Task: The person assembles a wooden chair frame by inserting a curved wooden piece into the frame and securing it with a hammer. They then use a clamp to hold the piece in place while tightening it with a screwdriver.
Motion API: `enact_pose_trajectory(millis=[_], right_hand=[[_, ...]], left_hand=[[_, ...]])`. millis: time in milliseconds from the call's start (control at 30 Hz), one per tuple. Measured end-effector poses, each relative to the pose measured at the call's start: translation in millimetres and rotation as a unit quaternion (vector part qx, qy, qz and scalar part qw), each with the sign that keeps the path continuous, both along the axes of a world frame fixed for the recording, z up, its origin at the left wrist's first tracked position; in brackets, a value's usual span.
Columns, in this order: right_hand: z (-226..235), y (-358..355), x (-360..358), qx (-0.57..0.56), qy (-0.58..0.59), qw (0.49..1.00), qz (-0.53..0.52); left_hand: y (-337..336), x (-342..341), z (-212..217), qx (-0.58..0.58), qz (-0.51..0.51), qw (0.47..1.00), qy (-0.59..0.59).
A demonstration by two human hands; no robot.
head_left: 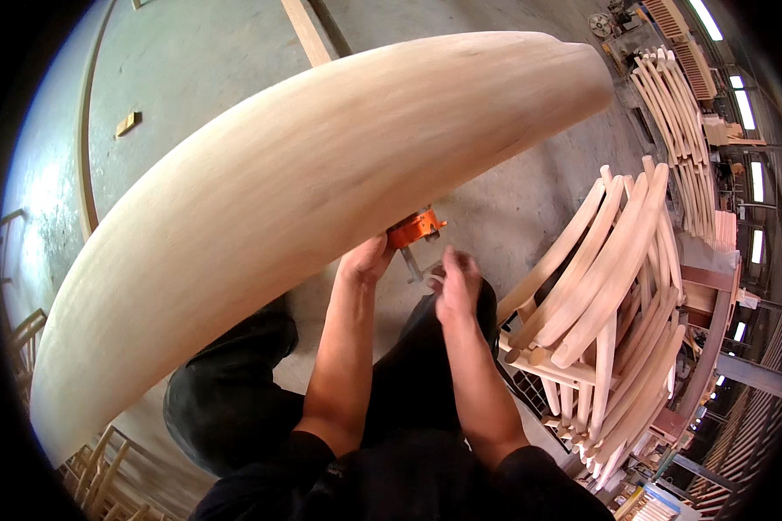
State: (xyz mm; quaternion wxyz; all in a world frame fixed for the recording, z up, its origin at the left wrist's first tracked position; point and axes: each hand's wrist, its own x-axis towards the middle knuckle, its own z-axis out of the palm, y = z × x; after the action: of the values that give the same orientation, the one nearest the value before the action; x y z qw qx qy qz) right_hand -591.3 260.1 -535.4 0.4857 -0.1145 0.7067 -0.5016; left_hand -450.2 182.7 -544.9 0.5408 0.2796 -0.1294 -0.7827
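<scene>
A long, pale, curved wooden piece [321, 165] stretches across the view above my arms, its surface smooth. Under its lower edge sits an orange metal clamp-like tool [415, 227] with a grey handle [411, 263] hanging down; the wood hides part of it. My left hand [369, 258] is closed against the tool's left side, with its fingertips hidden. Close to the end of the grey handle is my right hand [457, 280], fingers curled and blurred by motion. Whether it grips the handle is unclear.
Curved wooden parts [613, 260] are stacked at the right, close to my right arm. Another stack [682, 130] stands farther back. A small wood block [128, 123] lies on the grey floor [191, 74]. Wooden frames [100, 473] show at lower left.
</scene>
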Motion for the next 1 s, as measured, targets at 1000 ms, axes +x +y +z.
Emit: enact_pose_trajectory(millis=[1000], right_hand=[[39,-32,20,0.209,-0.164,0.964,-0.019]], left_hand=[[5,113,403,-0.225,-0.023,0.727,-0.648]])
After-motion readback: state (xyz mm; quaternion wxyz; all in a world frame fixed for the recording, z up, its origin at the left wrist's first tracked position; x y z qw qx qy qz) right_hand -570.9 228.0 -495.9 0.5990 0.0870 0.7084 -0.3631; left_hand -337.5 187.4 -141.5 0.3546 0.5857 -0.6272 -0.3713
